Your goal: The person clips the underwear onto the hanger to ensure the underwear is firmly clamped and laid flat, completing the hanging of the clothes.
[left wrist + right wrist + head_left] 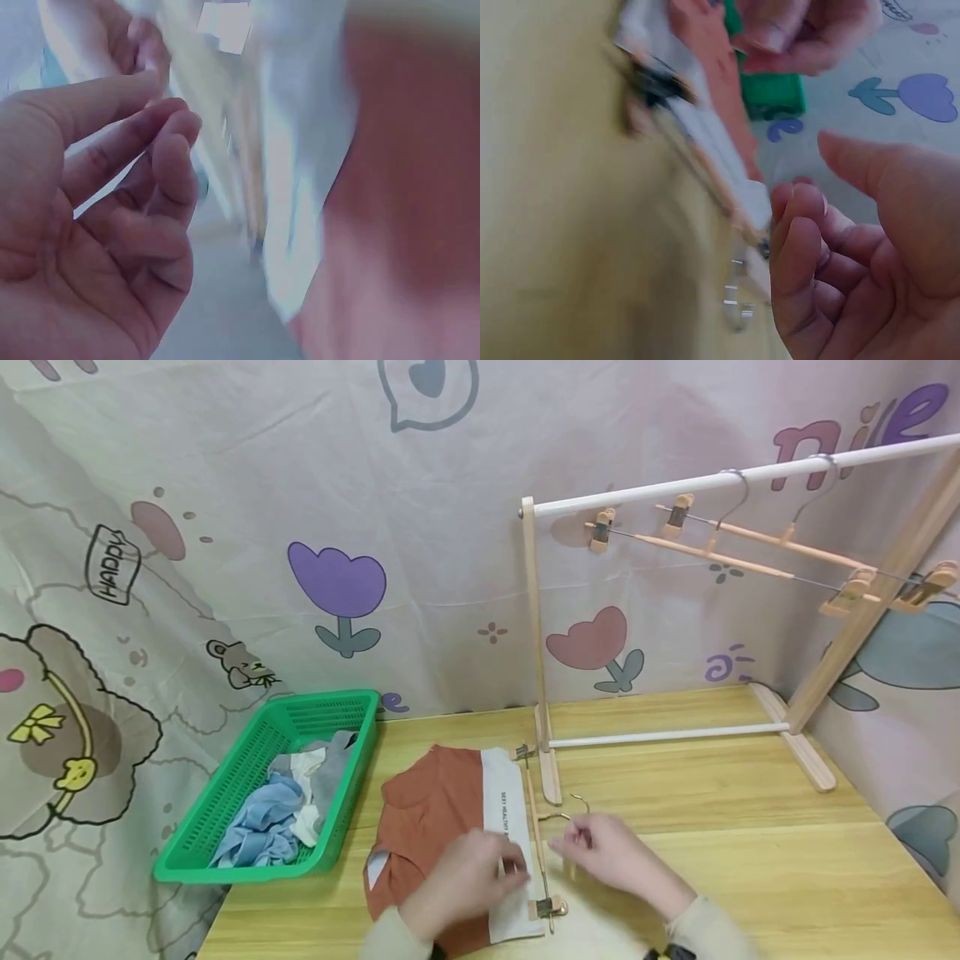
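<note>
A rust-orange shirt [435,797] with a white printed band lies flat on the table, the band facing right. Along the band's edge lies a wooden clip hanger [536,827], its metal hook pointing right. One clip [523,752] sits at the band's far corner, the other clip [547,907] at the near corner. My left hand [476,872] hovers over the shirt, fingers loosely bent and holding nothing, as the left wrist view confirms. To the right of the hanger, close to its hook, is my right hand [603,852]; its loosely curled fingers [799,247] are empty in the right wrist view.
At left stands a green basket [352,802] with blue, white and grey clothes [270,818]. A wooden rack [532,627] with a white rail [637,492] rises at the back right. Two clip hangers [705,553] hang from it. A patterned curtain [450,527] backs the table.
</note>
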Demonstrator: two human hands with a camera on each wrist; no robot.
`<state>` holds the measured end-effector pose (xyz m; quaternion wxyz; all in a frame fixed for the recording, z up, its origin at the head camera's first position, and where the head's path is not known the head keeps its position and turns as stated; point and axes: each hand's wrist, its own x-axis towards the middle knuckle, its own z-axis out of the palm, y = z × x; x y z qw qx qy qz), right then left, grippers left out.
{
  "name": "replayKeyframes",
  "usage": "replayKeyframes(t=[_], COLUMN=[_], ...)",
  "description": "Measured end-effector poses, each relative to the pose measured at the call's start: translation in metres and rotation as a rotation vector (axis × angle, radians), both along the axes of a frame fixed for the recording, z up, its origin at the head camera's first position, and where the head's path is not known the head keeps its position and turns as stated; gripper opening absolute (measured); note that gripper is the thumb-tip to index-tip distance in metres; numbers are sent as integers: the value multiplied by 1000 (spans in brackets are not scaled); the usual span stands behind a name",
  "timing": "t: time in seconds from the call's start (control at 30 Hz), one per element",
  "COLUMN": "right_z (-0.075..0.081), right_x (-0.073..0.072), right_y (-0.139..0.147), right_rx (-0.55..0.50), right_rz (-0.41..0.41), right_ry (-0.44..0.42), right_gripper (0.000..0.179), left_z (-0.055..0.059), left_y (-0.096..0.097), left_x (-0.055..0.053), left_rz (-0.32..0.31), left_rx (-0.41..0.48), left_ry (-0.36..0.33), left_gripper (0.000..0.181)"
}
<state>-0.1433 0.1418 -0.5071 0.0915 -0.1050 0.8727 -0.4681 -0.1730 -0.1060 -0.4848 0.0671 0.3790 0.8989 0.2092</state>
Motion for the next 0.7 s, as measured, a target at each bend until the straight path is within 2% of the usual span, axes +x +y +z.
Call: replayKeyframes(t=[0.1, 0.17, 0.23, 0.33, 0.4, 0.5, 0.6, 0.7], right_z=[16, 23, 26, 25, 21, 13, 6, -1], right_x=[-27, -47, -66, -91, -105, -118, -124, -129], right_y=[-2, -7, -15, -26, -33, -40, -46, -50], right_rx=[9, 31, 75, 156, 200, 206, 179, 193], right_rz=[-50, -84, -115, -160, -185, -219, -251, -288], right_ry=[15, 30, 41, 49, 47, 11, 9, 81], right_gripper=[25, 26, 33, 42, 42, 29, 23, 24], left_z=[14, 19, 19, 12, 4, -8, -18, -25], left_y=[1, 4, 8, 18, 24, 33, 37, 39], left_x=[-50, -82, -109, -142, -158, -173, -179, -183], left_rz=[59, 114, 172, 247, 281, 304, 323, 336], left_rx=[-6, -26, -55, -102, -135, -168, -175, -161], left_ry=[18, 33, 52, 53, 55, 63, 65, 54], left_gripper=[8, 8, 9, 11, 13, 14, 12, 9])
